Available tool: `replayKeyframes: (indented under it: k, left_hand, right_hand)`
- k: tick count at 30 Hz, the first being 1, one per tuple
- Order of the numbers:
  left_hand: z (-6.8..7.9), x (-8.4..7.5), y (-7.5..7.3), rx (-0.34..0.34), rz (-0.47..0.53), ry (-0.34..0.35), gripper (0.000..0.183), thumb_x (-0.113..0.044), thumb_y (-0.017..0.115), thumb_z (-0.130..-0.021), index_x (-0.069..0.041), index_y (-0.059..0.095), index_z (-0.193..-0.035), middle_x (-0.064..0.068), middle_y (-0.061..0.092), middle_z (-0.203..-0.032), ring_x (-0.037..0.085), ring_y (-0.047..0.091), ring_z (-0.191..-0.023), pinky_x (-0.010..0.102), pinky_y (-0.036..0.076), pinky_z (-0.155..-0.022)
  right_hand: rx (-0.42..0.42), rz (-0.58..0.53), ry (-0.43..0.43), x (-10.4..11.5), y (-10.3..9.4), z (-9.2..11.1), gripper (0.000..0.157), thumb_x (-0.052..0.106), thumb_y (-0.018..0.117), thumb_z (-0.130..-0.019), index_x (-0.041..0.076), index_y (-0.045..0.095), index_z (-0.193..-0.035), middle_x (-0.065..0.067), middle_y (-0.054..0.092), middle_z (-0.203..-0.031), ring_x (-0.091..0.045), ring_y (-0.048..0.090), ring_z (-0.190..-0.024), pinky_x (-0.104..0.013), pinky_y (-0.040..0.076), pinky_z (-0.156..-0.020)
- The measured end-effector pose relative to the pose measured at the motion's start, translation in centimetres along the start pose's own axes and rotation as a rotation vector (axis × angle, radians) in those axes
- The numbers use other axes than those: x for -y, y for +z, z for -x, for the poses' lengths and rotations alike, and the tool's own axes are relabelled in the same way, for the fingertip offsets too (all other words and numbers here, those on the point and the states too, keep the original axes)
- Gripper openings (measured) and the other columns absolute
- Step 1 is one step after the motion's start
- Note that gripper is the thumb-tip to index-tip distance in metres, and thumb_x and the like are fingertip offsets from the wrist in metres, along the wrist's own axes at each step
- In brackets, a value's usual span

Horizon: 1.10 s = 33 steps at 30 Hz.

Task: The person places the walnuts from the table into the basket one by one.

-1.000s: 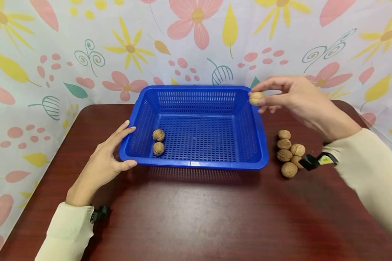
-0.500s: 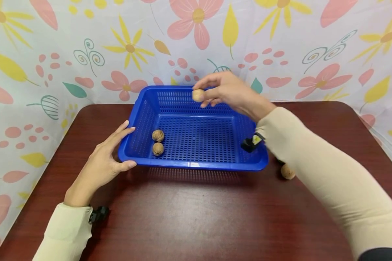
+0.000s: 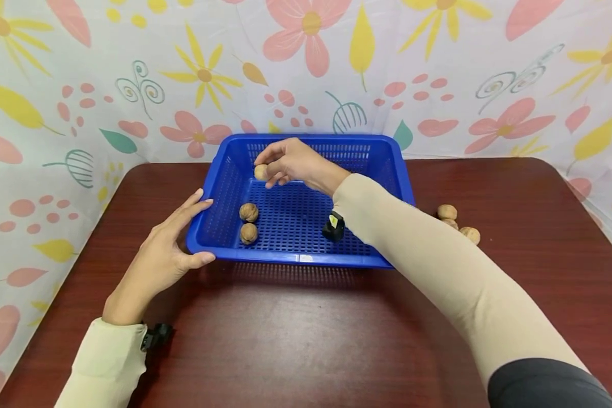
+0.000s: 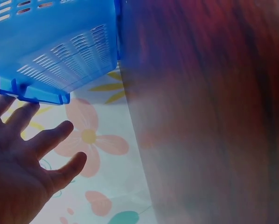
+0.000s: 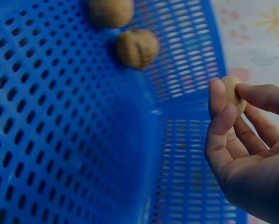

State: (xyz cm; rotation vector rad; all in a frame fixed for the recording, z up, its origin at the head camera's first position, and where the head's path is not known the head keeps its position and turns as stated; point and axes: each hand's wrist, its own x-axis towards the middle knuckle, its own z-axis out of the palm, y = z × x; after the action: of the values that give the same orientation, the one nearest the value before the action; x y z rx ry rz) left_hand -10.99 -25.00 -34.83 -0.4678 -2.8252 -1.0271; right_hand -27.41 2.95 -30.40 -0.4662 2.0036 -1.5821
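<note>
Your right hand (image 3: 297,161) is clamped on a walnut (image 3: 260,172), which sits between thumb and fingertips above the back left part of the blue basket (image 3: 304,259). Lower it near the basket's floor before you part your fingers, so that it settles rather than bounces or rolls. Inside, by the left wall, the front walnut (image 3: 248,233) and the rear walnut (image 3: 249,212) lie in a row; the spot behind them looks a good place for this one. Your left hand (image 3: 165,246) has thumb and fingers apart, resting at the basket's left end; light pressure there should steady it. On the desk (image 3: 306,340), to the right, more walnuts (image 3: 447,212) lie partly hidden by your right sleeve (image 3: 438,260), so watch your forearm.
</note>
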Motion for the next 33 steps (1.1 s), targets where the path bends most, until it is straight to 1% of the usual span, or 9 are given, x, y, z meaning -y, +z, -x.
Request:
replayKeyframes:
  k: [3,6,9,11,13,17,20,27,33]
  left_hand:
    - [-0.1,-0.2,0.1,-0.003,-0.003,-0.007,0.091,-0.036,0.092,-0.081,-0.026,0.046,-0.16,-0.004,0.029,-0.173,0.046,0.051,-0.143,0.066,0.049,-0.104]
    - [-0.4,-0.5,0.3,-0.007,0.003,-0.011,0.092,-0.037,0.093,-0.079,-0.026,0.047,-0.159,-0.005,0.031,-0.173,0.043,0.052,-0.143,0.065,0.05,-0.104]
    - [-0.5,-0.6,0.4,-0.015,0.01,-0.013,0.093,-0.037,0.094,-0.077,-0.026,0.049,-0.158,-0.005,0.032,-0.172,0.04,0.051,-0.144,0.062,0.05,-0.105]
    - [-0.5,-0.6,0.4,-0.022,0.011,-0.017,0.093,-0.038,0.094,-0.076,-0.027,0.05,-0.157,-0.006,0.033,-0.172,0.039,0.052,-0.144,0.062,0.05,-0.104]
    - [-0.4,-0.6,0.4,-0.026,0.004,-0.017,0.093,-0.04,0.094,-0.076,-0.028,0.05,-0.157,-0.006,0.033,-0.172,0.038,0.054,-0.142,0.06,0.052,-0.101]
    - [-0.4,-0.7,0.3,-0.028,-0.007,-0.016,0.093,-0.042,0.093,-0.077,-0.028,0.049,-0.158,-0.007,0.033,-0.172,0.038,0.058,-0.138,0.059,0.054,-0.097]
    - [-0.3,-0.8,0.3,-0.027,-0.005,-0.021,0.092,-0.042,0.092,-0.078,-0.027,0.049,-0.158,-0.006,0.033,-0.172,0.039,0.058,-0.138,0.059,0.054,-0.097]
    - [-0.2,-1.1,0.2,-0.017,0.018,-0.022,0.093,-0.046,0.091,-0.077,-0.026,0.05,-0.157,-0.005,0.033,-0.172,0.041,0.053,-0.143,0.062,0.052,-0.102]
    - [-0.3,-0.9,0.2,-0.016,0.028,-0.018,0.093,-0.045,0.092,-0.076,-0.027,0.05,-0.157,-0.005,0.033,-0.172,0.041,0.049,-0.146,0.064,0.049,-0.106]
  right_hand:
    - [0.004,0.01,0.03,-0.7,0.4,-0.8,0.035,-0.001,0.063,-0.1,-0.001,0.066,-0.134,-0.012,0.073,-0.119,-0.023,0.076,-0.085,-0.029,0.054,-0.071]
    - [0.0,0.023,0.047,-1.1,0.7,-1.4,0.034,-0.001,0.063,-0.1,-0.001,0.066,-0.134,-0.013,0.072,-0.119,-0.022,0.076,-0.083,-0.039,0.056,-0.082]
    - [0.006,0.041,0.072,-1.4,1.0,-1.8,0.034,0.0,0.064,-0.1,-0.001,0.066,-0.135,-0.013,0.072,-0.12,-0.022,0.076,-0.083,-0.047,0.055,-0.092]
    - [0.011,0.055,0.088,-1.6,1.1,-2.0,0.034,0.0,0.064,-0.1,-0.001,0.066,-0.135,-0.013,0.071,-0.121,-0.023,0.076,-0.085,-0.048,0.054,-0.095]
    - [0.01,0.072,0.098,-1.9,1.2,-2.1,0.033,0.0,0.064,-0.1,-0.001,0.067,-0.133,-0.013,0.071,-0.121,-0.024,0.076,-0.087,-0.046,0.055,-0.094]
    - [0.008,0.088,0.107,-2.3,1.3,-2.4,0.03,-0.002,0.064,-0.099,-0.001,0.069,-0.129,-0.014,0.072,-0.119,-0.024,0.076,-0.085,-0.04,0.057,-0.085]
    - [0.021,0.095,0.119,-2.7,1.5,-2.6,0.029,-0.001,0.064,-0.099,-0.001,0.07,-0.127,-0.014,0.073,-0.118,-0.024,0.076,-0.085,-0.035,0.057,-0.079]
    - [0.027,0.116,0.134,-3.4,1.7,-2.8,0.028,0.0,0.065,-0.1,0.001,0.07,-0.127,-0.013,0.073,-0.119,-0.027,0.077,-0.09,-0.033,0.058,-0.078]
    - [0.021,0.074,0.159,-3.8,1.9,-2.9,0.029,0.0,0.064,-0.1,0.002,0.07,-0.128,-0.014,0.073,-0.121,-0.024,0.077,-0.088,-0.03,0.057,-0.074]
